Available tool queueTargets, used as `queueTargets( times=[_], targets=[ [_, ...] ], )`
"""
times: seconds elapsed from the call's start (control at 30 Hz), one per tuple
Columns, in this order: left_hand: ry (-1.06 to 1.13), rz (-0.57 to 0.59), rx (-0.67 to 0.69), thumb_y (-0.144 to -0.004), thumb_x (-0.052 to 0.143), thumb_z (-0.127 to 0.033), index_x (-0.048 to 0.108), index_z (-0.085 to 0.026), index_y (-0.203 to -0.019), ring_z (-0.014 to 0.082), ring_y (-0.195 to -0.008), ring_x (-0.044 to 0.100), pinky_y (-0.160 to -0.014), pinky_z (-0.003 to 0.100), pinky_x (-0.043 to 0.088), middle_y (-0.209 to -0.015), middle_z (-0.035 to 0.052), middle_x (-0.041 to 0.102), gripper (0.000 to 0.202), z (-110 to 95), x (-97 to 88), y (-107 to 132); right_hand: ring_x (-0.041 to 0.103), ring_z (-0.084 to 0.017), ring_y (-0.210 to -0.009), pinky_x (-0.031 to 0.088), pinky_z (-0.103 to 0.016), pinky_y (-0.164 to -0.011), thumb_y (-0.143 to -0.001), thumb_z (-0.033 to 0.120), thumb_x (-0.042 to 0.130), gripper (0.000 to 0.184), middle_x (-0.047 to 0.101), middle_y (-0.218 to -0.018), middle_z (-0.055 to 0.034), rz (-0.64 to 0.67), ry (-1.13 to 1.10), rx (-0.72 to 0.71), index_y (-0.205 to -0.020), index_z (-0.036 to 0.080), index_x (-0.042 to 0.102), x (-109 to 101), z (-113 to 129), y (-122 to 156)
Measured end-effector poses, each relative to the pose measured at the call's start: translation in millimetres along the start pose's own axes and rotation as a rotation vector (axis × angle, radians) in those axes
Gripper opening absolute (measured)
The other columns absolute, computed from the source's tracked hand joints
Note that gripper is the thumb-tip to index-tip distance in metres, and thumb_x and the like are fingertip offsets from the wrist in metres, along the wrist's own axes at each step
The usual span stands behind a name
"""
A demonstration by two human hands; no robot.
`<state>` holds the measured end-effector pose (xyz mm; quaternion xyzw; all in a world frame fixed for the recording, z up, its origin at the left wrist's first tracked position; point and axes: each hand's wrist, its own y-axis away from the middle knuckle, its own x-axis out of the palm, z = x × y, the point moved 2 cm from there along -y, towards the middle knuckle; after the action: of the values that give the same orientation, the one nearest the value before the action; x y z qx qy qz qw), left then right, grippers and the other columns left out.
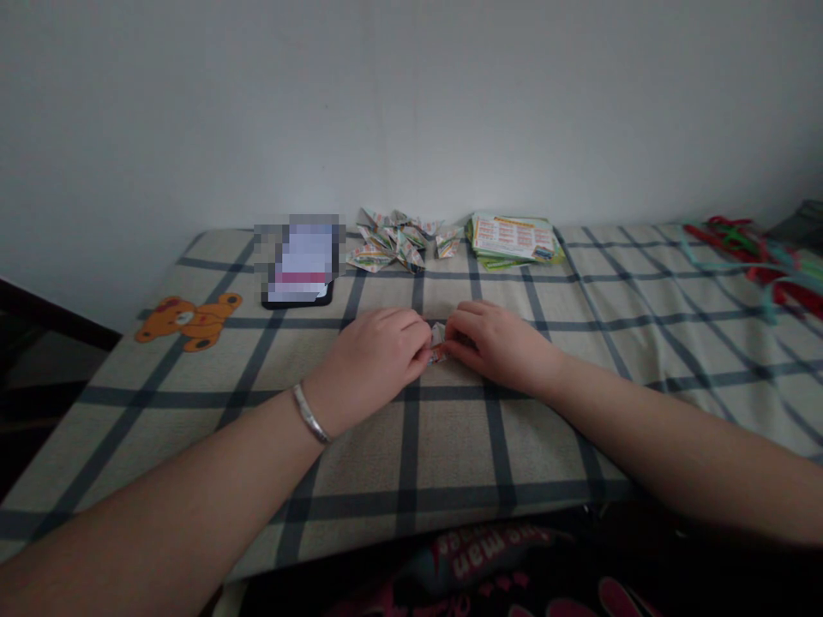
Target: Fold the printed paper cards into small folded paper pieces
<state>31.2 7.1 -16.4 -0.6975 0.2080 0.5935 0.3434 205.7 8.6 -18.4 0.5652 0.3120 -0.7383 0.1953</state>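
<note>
Between my two hands is a small piece of folded printed paper, mostly covered by my fingers. My left hand, with a silver bracelet at the wrist, pinches its left side. On the right side my right hand grips it with curled fingers. Both hands rest low over the checked tablecloth. Beyond them lies a cluster of folded paper pieces of similar print, and to its right a stack of printed paper sheets.
A phone with a lit, blurred screen lies at the back left. Nearer the left edge is an orange bear-shaped cutout. Red, green and pale blue ribbons lie at the far right. A white wall stands behind the table.
</note>
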Motion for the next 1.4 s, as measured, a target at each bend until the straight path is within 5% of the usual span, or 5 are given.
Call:
queueTargets(
  times=[0.43,0.7,1.4],
  targets=[
    [-0.101,-0.103,0.147,-0.088,0.055,-0.017,0.063,-0.018,-0.087,0.0193,-0.09,0.059,-0.112,0.049,0.033,-0.089,0.003,0.064,0.007,-3,1.5,4,0.055,-0.019,-0.081,0.041,-0.031,-0.077,-0.093,0.026,0.057,0.016,0.062,-0.083,-0.0056,-0.015,0.059,0.003,-0.084,0.014,0.063,1,1,-3],
    [-0.069,-0.13,0.3,-0.091,0.05,-0.014,0.064,-0.019,-0.094,0.0184,-0.095,0.059,-0.112,0.047,0.033,-0.095,0.0007,0.067,0.015,-3,1.3,6,0.055,-0.018,-0.079,0.04,-0.029,-0.074,-0.093,0.025,0.055,0.017,0.062,-0.081,-0.0047,-0.034,0.039,0.005,-0.082,0.015,0.063,3,-2,-2],
    [-0.176,-0.034,0.32,-0.089,0.051,-0.016,0.067,-0.019,-0.089,0.0208,-0.092,0.06,-0.106,0.049,0.039,-0.089,0.0029,0.067,0.016,-9,-9.8,6,0.06,-0.02,-0.091,0.046,-0.031,-0.078,-0.093,0.017,0.048,0.02,0.069,-0.101,-0.0055,0.03,0.129,-0.186,-0.096,0.018,0.068,-9,4,12]
  ],
)
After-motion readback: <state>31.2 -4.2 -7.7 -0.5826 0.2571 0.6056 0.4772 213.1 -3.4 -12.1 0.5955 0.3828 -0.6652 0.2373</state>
